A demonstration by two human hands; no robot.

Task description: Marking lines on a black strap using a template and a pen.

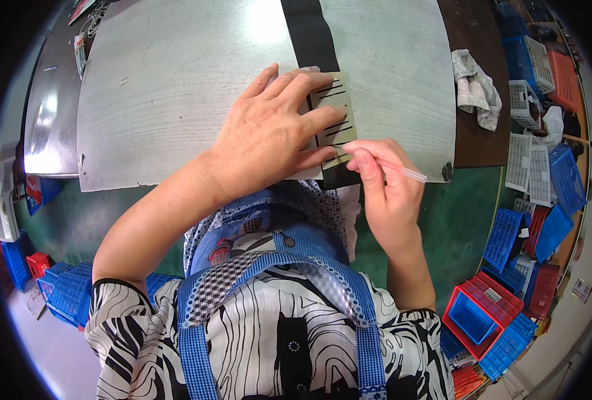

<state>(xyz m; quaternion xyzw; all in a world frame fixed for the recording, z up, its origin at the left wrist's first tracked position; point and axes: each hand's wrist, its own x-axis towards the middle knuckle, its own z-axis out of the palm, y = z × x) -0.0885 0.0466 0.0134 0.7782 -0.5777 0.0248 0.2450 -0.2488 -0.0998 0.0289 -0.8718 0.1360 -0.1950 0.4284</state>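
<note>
A long black strip [309,37] of flat material runs from the far edge of the pale board to its near edge. On its near part lies a beige slotted template [334,100], with black showing through several slanted slots. My left hand [269,123] rests on the template, fingers spread and pressing it down on the strip. My right hand [390,183] grips a slim pen with a clear pinkish barrel [401,169]. Its tip end sits at the template's near end, close to my left thumb; the fingers partly hide the point.
The pale grey wooden board [176,87] covers most of the dark table [472,143]. A crumpled patterned cloth [476,90] lies at the right, a bundle of cable [82,53] at the far left. Blue and red plastic baskets [486,313] are stacked along the right; more blue baskets [69,290] stand lower left.
</note>
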